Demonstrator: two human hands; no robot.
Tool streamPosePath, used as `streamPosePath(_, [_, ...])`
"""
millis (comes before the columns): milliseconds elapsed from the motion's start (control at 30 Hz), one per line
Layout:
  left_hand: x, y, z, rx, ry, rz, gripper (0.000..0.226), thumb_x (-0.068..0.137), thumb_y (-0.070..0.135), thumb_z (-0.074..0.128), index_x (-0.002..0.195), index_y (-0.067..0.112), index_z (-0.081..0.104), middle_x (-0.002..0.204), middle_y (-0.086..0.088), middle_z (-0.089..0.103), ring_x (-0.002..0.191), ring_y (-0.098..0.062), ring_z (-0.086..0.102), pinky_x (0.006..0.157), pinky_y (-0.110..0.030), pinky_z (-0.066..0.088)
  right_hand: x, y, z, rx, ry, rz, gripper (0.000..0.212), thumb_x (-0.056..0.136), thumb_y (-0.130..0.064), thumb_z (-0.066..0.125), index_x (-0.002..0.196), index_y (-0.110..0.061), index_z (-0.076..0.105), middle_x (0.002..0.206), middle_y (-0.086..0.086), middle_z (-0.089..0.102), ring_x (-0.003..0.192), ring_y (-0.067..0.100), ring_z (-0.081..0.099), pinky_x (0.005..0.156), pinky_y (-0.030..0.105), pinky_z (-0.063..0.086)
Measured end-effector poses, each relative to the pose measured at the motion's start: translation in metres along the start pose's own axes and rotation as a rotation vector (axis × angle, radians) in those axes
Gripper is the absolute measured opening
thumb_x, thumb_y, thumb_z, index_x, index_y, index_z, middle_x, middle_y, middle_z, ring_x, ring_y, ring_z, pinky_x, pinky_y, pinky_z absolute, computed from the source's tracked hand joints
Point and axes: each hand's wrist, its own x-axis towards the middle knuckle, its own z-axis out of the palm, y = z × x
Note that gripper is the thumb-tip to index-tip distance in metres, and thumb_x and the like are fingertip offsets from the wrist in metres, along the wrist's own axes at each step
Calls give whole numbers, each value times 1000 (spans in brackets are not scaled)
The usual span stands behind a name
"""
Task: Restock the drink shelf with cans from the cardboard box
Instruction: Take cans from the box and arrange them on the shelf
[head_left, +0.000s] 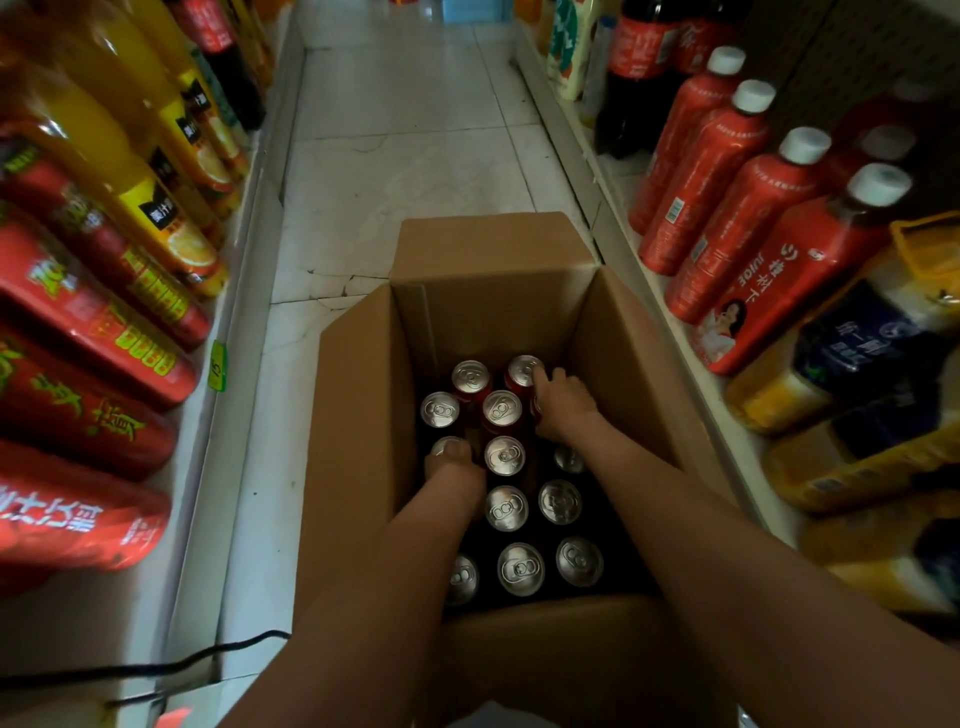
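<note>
An open cardboard box stands on the aisle floor below me, holding several red cans with silver tops. Both my arms reach down into it. My left hand curls over a can in the left column, fingers round its top. My right hand grips a can in the right column, mostly hidden under the hand, its fingertips touching the far right can. The drink shelves run along both sides of the aisle.
Left shelf carries red and orange-juice bottles. Right shelf holds red bottles with white caps, cola bottles and yellow-blue packs. Tiled floor stretches ahead. A black cable lies at lower left.
</note>
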Motion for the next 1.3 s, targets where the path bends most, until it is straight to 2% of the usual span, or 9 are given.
streamPosePath(167, [2,1,10,301,93,7,60,94,37,52,147,27,27,156,-13,5,144,-29,3,112,-41,19,5,4,14,-161,36,-30,81,88,-30,59,148,-10,10,132,16,49,125,29,45,117,40,11])
streamPosePath(333, [10,3,14,466,205,78,47,94,34,52,139,25,43,150,-10,21,138,-28,20,112,-38,22,10,4,22,-114,31,-2,78,87,-29,58,144,-6,11,125,15,55,121,26,50,118,38,5])
streamPosePath(533, [3,-1,1,352,256,98,46,96,27,46,140,14,41,147,-11,27,134,-26,27,109,-36,24,-11,-3,9,-26,-11,-23,92,83,-29,62,149,-11,0,150,19,21,142,31,16,117,44,4])
streamPosePath(633, [-12,-5,-15,270,162,96,54,87,31,62,136,15,47,144,-10,36,131,-27,37,105,-38,32,-30,-8,-11,78,51,-135,87,81,-26,65,147,-12,9,146,16,29,134,33,29,111,45,23])
streamPosePath(733, [-22,-17,-39,150,-53,106,59,71,32,79,125,15,59,123,-2,61,109,-23,60,93,-37,50,-52,-6,-19,169,10,-194,76,89,-33,58,145,-13,11,138,19,40,123,36,44,94,42,40])
streamPosePath(833, [-33,-32,-62,108,-143,136,63,67,36,81,124,19,61,121,1,62,107,-24,60,91,-38,51,-70,-8,-14,109,-144,-207,62,92,-38,52,139,-9,22,134,18,48,120,34,51,89,40,43])
streamPosePath(967, [-37,-39,-72,34,-253,180,100,44,52,80,134,20,51,133,-7,55,117,-30,55,100,-45,46,-84,-12,-2,-17,-275,-369,64,85,-34,66,133,-8,34,137,14,42,125,29,43,97,40,42])
streamPosePath(1133, [-59,-40,-83,-65,-257,204,56,74,41,75,121,17,58,111,-5,61,104,-24,58,95,-38,48,-96,-18,17,-317,-288,-581,95,78,-39,71,149,-14,13,150,11,21,137,29,23,108,42,29])
streamPosePath(1300, [-62,-37,-78,-143,-240,226,49,79,39,71,120,15,60,99,1,62,100,-19,57,93,-33,45,-94,-23,20,-294,-357,-566,96,77,-42,72,150,-17,15,151,8,18,138,28,22,111,44,28])
